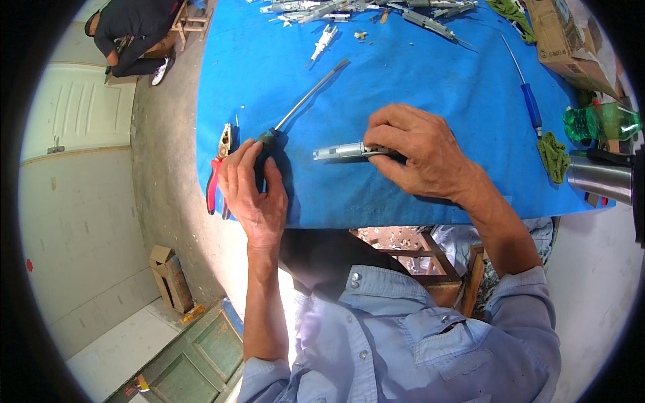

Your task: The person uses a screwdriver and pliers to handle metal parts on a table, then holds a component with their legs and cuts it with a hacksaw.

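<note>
My left hand [254, 195] is closed round the dark handle of a long screwdriver [306, 99], whose metal shaft points away to the upper right. Close beside that hand lie pliers [215, 178] with red and black handles, jaws facing away from me. My right hand [420, 151] pinches one end of a narrow silver-grey metal part [341, 152], which looks like a lock or hinge mechanism. The part's free end points left, toward the screwdriver, with a gap between them. My right fingers hide its other end.
Several similar metal parts [430, 25] are heaped along the far side of the blue tablecloth [376, 87]. At the right are a blue-handled screwdriver [531, 107], a green rag [553, 158], a green bottle [601, 122], a steel cup [601, 178] and a cardboard box [571, 54]. Another person [131, 33] bends at upper left.
</note>
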Demonstrator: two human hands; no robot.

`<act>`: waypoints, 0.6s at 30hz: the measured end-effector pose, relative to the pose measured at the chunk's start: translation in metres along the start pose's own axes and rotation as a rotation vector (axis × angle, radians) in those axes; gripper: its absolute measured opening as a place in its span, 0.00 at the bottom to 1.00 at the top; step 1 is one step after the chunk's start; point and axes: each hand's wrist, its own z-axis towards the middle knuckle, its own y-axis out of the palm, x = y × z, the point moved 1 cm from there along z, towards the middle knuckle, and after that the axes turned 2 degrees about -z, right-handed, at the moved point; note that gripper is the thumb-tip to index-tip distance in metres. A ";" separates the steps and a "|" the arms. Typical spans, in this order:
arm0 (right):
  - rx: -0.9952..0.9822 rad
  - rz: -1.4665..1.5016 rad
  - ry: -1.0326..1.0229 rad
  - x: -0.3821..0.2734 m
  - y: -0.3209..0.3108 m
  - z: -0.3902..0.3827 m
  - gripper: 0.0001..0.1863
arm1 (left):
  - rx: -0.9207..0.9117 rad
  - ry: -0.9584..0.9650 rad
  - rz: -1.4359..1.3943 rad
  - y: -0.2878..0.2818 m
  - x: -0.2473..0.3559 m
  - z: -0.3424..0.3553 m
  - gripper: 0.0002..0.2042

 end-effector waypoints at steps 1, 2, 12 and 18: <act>0.017 0.001 -0.007 0.002 0.001 -0.001 0.08 | 0.000 -0.005 0.002 0.000 0.000 0.000 0.16; 0.035 0.002 -0.015 0.003 0.002 -0.001 0.09 | 0.000 -0.003 0.004 0.001 0.000 0.000 0.16; 0.014 0.005 -0.007 0.003 -0.002 0.000 0.09 | 0.000 -0.009 0.006 0.000 0.001 0.000 0.16; 0.052 -0.030 0.029 0.002 0.000 0.000 0.13 | 0.008 -0.008 -0.004 0.000 0.001 0.000 0.16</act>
